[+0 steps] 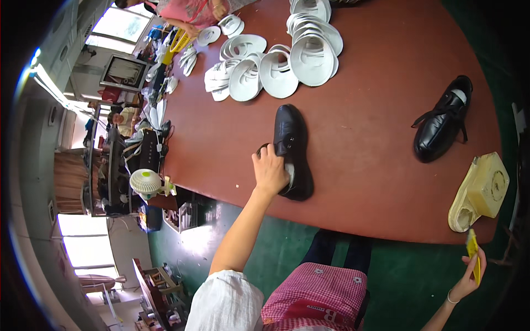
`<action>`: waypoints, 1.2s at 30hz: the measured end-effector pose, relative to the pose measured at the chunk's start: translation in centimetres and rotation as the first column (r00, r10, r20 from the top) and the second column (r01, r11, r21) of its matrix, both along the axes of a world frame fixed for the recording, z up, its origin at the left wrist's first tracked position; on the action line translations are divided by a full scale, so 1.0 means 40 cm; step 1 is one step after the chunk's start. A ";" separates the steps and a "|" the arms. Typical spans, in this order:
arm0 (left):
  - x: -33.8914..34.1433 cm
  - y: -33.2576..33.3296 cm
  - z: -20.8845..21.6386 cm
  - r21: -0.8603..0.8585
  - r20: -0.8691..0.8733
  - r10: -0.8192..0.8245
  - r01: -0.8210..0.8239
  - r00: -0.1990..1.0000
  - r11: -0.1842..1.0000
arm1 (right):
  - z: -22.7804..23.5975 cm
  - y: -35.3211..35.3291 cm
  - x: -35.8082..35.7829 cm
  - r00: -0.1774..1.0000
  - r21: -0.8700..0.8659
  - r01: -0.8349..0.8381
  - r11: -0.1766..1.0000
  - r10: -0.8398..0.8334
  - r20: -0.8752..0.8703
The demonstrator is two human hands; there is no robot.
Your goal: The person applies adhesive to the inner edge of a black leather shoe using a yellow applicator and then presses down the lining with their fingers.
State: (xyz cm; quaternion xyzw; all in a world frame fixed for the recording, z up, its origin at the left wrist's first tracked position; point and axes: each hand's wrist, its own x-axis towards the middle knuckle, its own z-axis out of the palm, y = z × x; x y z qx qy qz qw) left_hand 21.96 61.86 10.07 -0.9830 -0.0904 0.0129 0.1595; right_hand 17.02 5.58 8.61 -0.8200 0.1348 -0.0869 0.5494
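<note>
A black leather shoe (291,132) lies on the reddish-brown table (364,165) in front of me, toe pointing away. My left hand (270,170) grips its left side at the opening, fingers bent over the flap by the eyelets. White lining shows inside the opening. Off to the right, beyond the table's near edge, my right hand (469,273) holds a yellow-handled brush (473,254). The brush tip points up toward a yellowish plastic container (488,185) with an open, hollow end at the table's right corner. Hand and shoe hide part of each other.
A second black shoe (444,121), laced, lies at the right. Stacks of white oval shoe pieces (312,58) stand at the far side. Another person (190,14) handles similar pieces at the far left. A fan (146,183) stands left of the table.
</note>
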 end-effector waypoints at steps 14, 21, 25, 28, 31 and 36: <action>0.064 0.061 0.088 -0.257 -0.173 -0.509 0.460 0.843 0.850 | 0.012 0.369 0.040 0.981 0.987 0.142 0.069 0.125 -0.150; 0.069 0.097 0.085 -0.258 -0.352 -0.653 0.601 0.670 0.756 | 0.074 0.905 0.094 0.805 0.689 0.458 -0.562 0.590 -0.054; 0.125 0.078 0.109 -0.324 -0.592 -0.603 0.528 0.534 0.785 | 0.029 1.107 0.102 0.777 0.631 0.387 -0.673 0.606 0.170; 0.143 0.107 0.073 -0.349 -0.616 -0.618 0.535 0.488 0.769 | 0.010 1.161 0.096 0.771 0.673 0.397 -0.624 0.625 0.125; 0.169 0.138 0.065 -0.407 -0.638 -0.653 0.541 0.408 0.736 | -0.007 1.147 0.088 0.790 0.745 0.280 -0.606 0.586 0.179; 0.179 0.124 0.040 -0.343 -0.691 -0.652 0.652 0.312 0.676 | -0.018 1.150 0.071 0.838 0.697 0.238 -0.677 0.506 0.206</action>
